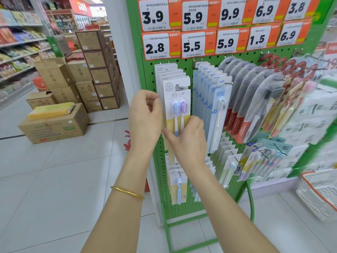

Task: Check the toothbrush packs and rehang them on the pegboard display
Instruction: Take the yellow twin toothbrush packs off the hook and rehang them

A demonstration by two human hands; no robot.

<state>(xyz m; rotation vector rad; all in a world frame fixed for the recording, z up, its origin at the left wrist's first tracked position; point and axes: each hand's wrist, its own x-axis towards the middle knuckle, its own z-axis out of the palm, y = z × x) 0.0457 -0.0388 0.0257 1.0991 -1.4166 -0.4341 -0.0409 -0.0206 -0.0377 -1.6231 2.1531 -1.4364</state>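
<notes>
Front toothbrush pack: I see the front toothbrush pack [176, 99] at the head of the leftmost upper row. Its card hole sits over the metal hook [179, 87]. Two brushes are inside, one with a blue head and one with a purple head, side by side.
Left hand: my left hand [145, 114] is curled at the pack's left edge, with the fingertips pinching the card just below its top corner.
Right hand: my right hand [187, 139] grips lower down, fingers wrapped round the right edge and thumb laid across the front near the brush handles.
Hands together: both are clamped on the same pack, left higher, right lower, nearly touching.
Pegboard: the green pegboard [149, 73] stands upright on a frame on the tiled floor [54, 179]. More white packs hang behind the front one.
Neighbours: a row of blue packs [206, 84] hangs just to the right, then red Colgate packs [240, 110].
Above: orange-and-white price tags [156, 15] cover the top of the board.
Left wrist: I see a gold bangle [127, 192].
Background: cardboard boxes [54, 123] are stacked on the floor to the left.
</notes>
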